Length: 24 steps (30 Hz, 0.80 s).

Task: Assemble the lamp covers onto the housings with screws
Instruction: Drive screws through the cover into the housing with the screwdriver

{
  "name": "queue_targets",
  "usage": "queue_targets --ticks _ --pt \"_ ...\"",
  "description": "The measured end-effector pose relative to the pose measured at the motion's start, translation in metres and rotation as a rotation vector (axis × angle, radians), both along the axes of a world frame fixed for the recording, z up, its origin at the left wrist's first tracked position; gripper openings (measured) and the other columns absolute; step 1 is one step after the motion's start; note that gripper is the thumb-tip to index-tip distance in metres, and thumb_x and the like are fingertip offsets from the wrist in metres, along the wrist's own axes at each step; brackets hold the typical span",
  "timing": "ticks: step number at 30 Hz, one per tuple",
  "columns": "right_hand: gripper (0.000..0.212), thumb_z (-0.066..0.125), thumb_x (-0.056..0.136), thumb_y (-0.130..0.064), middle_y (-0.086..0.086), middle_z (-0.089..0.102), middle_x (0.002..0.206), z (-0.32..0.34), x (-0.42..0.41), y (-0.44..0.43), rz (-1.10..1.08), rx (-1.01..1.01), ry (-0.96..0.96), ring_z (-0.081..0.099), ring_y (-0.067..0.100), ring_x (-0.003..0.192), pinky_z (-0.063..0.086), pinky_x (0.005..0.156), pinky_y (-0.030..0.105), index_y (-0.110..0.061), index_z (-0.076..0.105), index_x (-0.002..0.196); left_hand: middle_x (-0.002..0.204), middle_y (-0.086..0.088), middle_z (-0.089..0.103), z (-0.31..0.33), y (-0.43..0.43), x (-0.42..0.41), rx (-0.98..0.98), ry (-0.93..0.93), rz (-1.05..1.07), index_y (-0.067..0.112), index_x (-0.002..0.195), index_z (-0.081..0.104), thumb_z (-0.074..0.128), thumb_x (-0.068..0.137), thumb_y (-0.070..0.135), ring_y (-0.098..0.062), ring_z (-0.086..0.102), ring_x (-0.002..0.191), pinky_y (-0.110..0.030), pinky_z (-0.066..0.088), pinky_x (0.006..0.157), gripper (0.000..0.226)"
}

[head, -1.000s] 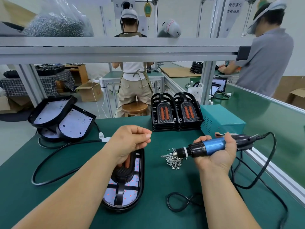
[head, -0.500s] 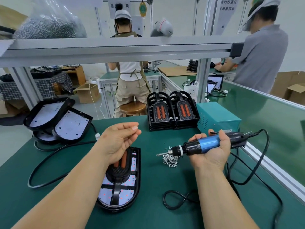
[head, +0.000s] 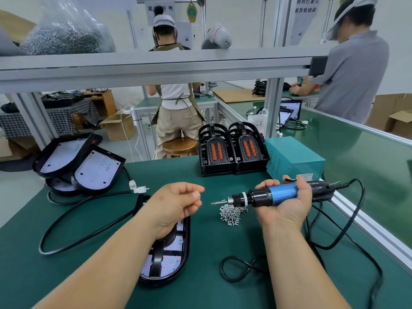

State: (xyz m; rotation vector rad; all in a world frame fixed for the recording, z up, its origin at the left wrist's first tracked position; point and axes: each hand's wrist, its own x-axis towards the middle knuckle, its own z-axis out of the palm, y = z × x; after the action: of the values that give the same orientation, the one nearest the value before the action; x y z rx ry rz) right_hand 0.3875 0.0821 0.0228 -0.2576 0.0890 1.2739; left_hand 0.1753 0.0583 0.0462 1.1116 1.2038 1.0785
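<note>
The left hand point(head: 178, 204) hovers above the tabletop point(head: 200, 293) with its fingers curled in, thumb and forefinger pinching a small silvery thing that looks like a single screw point(head: 199, 194). It is too small to be sure. The pinch faces the tool, as if to set the screw on the bit.

The right hand point(head: 287, 205) lies palm up, fingers wrapped around the blue and black screwdriver point(head: 272, 195). It holds the tool level with the bit pointing left toward the other hand. The bit tip and the pinched screw are near each other but apart. I judge this to be the loading step, before any driving starts.

Just under the bit lies a loose pile of screws point(head: 231, 214), placed within easy reach of both hands. The screwdriver's black cord point(head: 356, 210) loops off toward the right edge.

The lamp housing point(head: 186, 253) lies flat near the front edge, partly hidden under the left wrist. It is a long black shell with a rounded end and a white board dotted with red inside. A black ribbed cover point(head: 158, 259) sits on it. Whether any screws are already in cannot be seen.

Along the back edge stand two stacks of covers point(head: 231, 150) with orange slots, beside a teal power box point(head: 294, 159). More housings point(head: 78, 166) are piled at the back left corner.
</note>
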Motion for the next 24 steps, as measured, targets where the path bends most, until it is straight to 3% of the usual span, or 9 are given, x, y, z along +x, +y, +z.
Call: queue_targets --ticks 14,24 --pt "0.022 0.064 0.083 -0.037 0.000 0.053 0.060 0.000 0.000 0.001 -0.002 -0.004 0.016 0.054 0.016 0.049 0.048 0.060 0.025 -0.017 0.056 0.077 0.075 -0.003 0.061 -0.005 -0.008 0.018 0.013 -0.007 -0.041 0.009 0.106 0.058 0.057 0.095 -0.004 -0.005 0.064 0.060 -0.014 0.054 0.058 0.016" --pt "0.024 0.062 0.084 -0.038 0.000 0.052 0.061 0.000 0.001 0.001 0.007 0.000 0.004 0.053 0.016 0.048 0.048 0.057 0.024 -0.017 0.055 0.076 0.068 0.000 0.062 -0.002 -0.008 0.017 0.025 0.039 -0.071 0.010 0.103 0.059 0.057 0.095 -0.005 -0.006 0.064 0.059 -0.014 0.053 0.056 0.017"
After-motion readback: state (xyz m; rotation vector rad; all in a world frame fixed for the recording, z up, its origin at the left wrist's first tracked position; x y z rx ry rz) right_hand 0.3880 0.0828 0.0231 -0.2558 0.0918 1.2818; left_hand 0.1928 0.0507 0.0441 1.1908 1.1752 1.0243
